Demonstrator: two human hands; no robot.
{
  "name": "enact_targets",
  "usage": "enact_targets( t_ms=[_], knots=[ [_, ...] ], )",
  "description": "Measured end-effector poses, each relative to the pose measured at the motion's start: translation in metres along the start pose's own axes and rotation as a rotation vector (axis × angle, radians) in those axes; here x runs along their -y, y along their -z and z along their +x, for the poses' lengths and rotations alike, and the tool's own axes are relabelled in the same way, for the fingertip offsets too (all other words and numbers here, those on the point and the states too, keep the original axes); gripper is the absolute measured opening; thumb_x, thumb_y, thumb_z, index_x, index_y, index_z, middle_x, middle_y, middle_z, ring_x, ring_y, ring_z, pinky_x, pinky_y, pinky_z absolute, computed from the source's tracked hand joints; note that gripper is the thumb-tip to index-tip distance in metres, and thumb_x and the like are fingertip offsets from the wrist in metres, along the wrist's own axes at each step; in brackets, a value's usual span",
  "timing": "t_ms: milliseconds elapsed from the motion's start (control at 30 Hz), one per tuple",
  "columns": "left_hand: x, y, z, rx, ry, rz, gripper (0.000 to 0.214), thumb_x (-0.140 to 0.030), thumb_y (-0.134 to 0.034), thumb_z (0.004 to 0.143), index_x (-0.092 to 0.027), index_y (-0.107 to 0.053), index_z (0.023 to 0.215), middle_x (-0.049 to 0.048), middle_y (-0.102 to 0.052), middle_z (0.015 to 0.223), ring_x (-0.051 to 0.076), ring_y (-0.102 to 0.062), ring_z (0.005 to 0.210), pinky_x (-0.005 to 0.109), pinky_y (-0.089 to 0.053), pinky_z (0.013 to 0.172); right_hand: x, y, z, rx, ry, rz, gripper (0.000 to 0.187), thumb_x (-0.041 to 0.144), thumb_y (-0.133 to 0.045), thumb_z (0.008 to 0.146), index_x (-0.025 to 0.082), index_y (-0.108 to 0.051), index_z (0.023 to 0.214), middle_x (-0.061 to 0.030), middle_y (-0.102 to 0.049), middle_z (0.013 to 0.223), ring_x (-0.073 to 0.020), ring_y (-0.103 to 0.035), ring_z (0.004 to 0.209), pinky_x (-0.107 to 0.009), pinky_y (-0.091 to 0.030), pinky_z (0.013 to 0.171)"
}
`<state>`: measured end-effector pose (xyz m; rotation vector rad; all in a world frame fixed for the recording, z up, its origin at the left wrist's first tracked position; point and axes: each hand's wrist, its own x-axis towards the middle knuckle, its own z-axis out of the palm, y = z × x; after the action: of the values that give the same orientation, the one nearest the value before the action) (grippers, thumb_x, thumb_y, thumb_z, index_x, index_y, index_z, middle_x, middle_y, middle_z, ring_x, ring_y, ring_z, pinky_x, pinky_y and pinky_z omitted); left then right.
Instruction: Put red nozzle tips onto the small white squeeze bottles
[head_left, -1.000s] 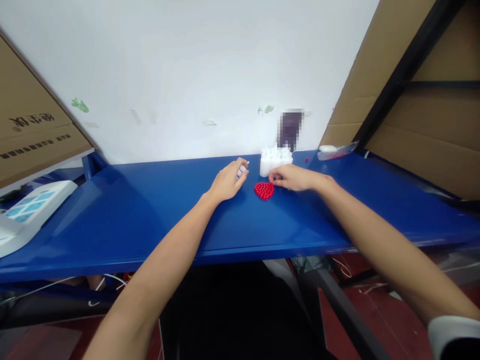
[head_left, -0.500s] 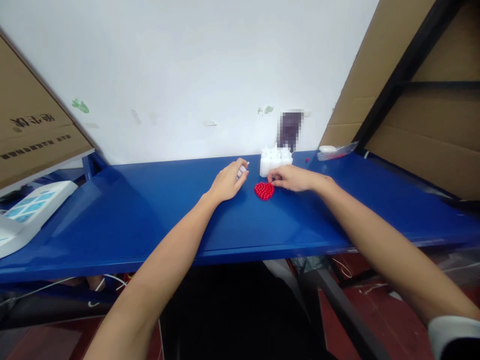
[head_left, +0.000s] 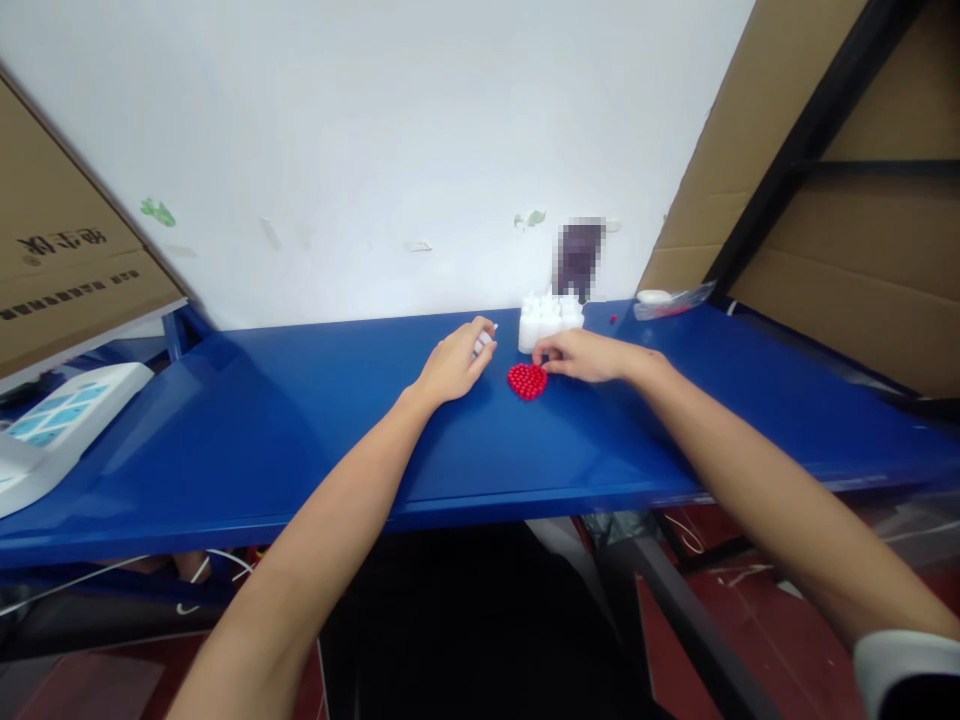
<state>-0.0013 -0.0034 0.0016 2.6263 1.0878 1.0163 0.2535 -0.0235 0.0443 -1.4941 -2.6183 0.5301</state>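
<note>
On the blue table lies a heart shape [head_left: 527,381] made of many small red beads. My right hand [head_left: 577,355] is at its upper right edge, thumb and forefinger pinched together; whatever is between the fingertips is too small to make out. Just behind that hand stands a cluster of small white bottles [head_left: 541,322] with narrow tips, partly covered by it. Left of the heart, my left hand [head_left: 454,362] is curled around a small white bottle [head_left: 482,343], mostly hidden by the fingers. Its thin tip points up and to the right.
A single red bead [head_left: 613,318] lies right of the bottles. Farther right is a clear plastic bag [head_left: 679,302] with something white and red. A white device with blue panels [head_left: 67,415] sits at the left. Cardboard [head_left: 71,235] and a white wall [head_left: 360,150] bound the table [head_left: 247,430].
</note>
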Motion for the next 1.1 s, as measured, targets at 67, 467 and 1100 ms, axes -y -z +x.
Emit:
enact_targets(
  t_ms=[67, 467, 1100],
  knots=[
    [0.000, 0.000, 0.000, 0.000, 0.000, -0.001, 0.023, -0.036, -0.043, 0.102, -0.022, -0.054, 0.116, 0.0072, -0.069, 0.108, 0.020, -0.065, 0.091, 0.035, -0.049, 0.082, 0.001, 0.000, -0.001, 0.001, -0.011, 0.009, 0.022, 0.022, -0.054, 0.090, 0.018, -0.068, 0.107, -0.0058, -0.068, 0.087, -0.0166, -0.056, 0.069, -0.029, -0.042, 0.070],
    [-0.004, 0.002, 0.000, 0.007, 0.008, -0.002, 0.028, -0.036, -0.046, 0.101, -0.021, -0.051, 0.124, 0.0080, -0.069, 0.107, 0.021, -0.066, 0.088, 0.036, -0.051, 0.081, 0.000, 0.003, -0.004, -0.112, 0.052, 0.030, 0.022, 0.020, -0.053, 0.089, 0.017, -0.066, 0.107, -0.0071, -0.068, 0.092, -0.0181, -0.058, 0.077, -0.030, -0.043, 0.075],
    [-0.016, -0.002, 0.001, 0.087, -0.042, 0.000, 0.053, -0.042, -0.055, 0.100, -0.025, -0.040, 0.147, 0.0101, -0.072, 0.109, 0.026, -0.070, 0.096, 0.038, -0.054, 0.083, 0.015, 0.000, 0.000, -0.547, 0.045, 0.226, 0.027, 0.038, -0.042, 0.097, 0.022, -0.045, 0.075, -0.0021, -0.057, 0.070, -0.0163, -0.051, 0.068, -0.030, -0.036, 0.067]
  ],
)
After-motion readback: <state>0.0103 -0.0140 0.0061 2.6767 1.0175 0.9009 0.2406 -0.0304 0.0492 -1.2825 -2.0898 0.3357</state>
